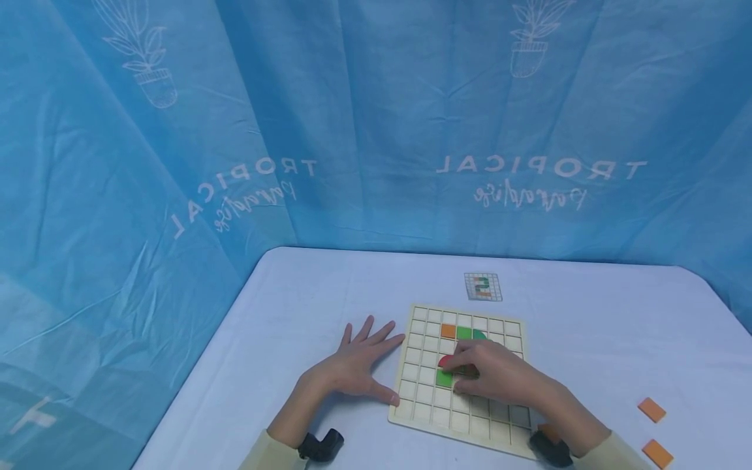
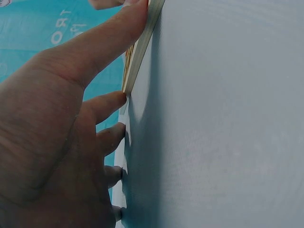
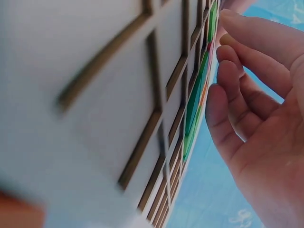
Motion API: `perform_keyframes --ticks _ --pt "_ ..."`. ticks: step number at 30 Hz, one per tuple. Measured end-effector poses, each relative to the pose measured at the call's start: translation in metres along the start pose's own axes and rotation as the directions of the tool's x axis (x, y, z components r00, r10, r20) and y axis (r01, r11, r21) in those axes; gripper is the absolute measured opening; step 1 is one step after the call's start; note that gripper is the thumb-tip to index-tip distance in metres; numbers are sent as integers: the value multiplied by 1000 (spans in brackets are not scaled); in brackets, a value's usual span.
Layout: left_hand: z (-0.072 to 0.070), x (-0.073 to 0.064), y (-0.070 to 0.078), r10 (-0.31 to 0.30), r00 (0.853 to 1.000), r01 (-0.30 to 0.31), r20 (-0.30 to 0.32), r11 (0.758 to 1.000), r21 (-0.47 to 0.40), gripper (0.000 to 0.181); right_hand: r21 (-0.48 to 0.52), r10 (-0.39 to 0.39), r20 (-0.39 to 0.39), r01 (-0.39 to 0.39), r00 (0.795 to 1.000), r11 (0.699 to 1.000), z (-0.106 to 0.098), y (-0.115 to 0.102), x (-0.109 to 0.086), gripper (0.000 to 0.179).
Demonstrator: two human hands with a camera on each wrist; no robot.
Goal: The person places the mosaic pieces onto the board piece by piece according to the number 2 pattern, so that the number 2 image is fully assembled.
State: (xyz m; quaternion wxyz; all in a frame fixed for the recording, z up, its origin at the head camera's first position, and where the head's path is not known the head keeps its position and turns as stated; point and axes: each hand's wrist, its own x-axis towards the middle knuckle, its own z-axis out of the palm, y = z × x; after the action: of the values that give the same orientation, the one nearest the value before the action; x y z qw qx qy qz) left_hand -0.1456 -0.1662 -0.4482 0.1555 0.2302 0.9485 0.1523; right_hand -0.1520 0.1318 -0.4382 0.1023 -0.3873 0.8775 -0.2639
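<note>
A pale wooden grid board (image 1: pixel 431 414) lies on the table. My left hand (image 1: pixel 355 365) is spread beside its left side, thumb and index finger touching the board edge. In the left wrist view, the left hand's thumb (image 2: pixel 109 40) rests against that edge. Over the board's middle is my right hand (image 1: pixel 496 372), fingers bent, its fingertips at a red piece (image 1: pixel 444 360) and a green square (image 1: pixel 444 378). No piece shows between its thumb and fingers. An orange square (image 1: pixel 448 331), another green square (image 1: pixel 464 333) and a darker green piece (image 1: pixel 479 335) form a row farther back.
Behind the board lies a small pattern card (image 1: pixel 483 287) with a grid and a coloured figure. Two orange squares (image 1: pixel 652 410) lie to the right. Another orange piece (image 1: pixel 549 431) is partly hidden under my right wrist. Blue printed curtains (image 1: pixel 376 130) stand behind the table.
</note>
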Motion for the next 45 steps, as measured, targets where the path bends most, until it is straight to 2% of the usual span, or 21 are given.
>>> perform_keyframes --ticks 11,17,24,33,41,45 --pt "1 0 -2 7 1000 -7 -4 1000 -4 111 -5 79 -9 -79 997 997 -7 11 -23 24" --pt "1 0 -1 11 1000 -11 -4 1000 -1 111 77 123 2 -123 992 989 -14 15 -35 24" --pt "0 -1 0 9 1000 -9 1 1000 -7 110 114 181 7 -180 984 977 -19 21 -54 18" --pt "0 -1 -1 15 1000 -15 -2 1000 -22 111 134 210 -12 -207 978 969 -22 32 -80 12" --pt "1 -1 -1 15 1000 -15 -5 1000 -16 111 136 225 -34 -219 974 966 -23 41 -105 21" --pt "0 -1 -1 12 1000 -12 -8 1000 -4 111 129 240 2 -239 971 962 -24 45 -112 27"
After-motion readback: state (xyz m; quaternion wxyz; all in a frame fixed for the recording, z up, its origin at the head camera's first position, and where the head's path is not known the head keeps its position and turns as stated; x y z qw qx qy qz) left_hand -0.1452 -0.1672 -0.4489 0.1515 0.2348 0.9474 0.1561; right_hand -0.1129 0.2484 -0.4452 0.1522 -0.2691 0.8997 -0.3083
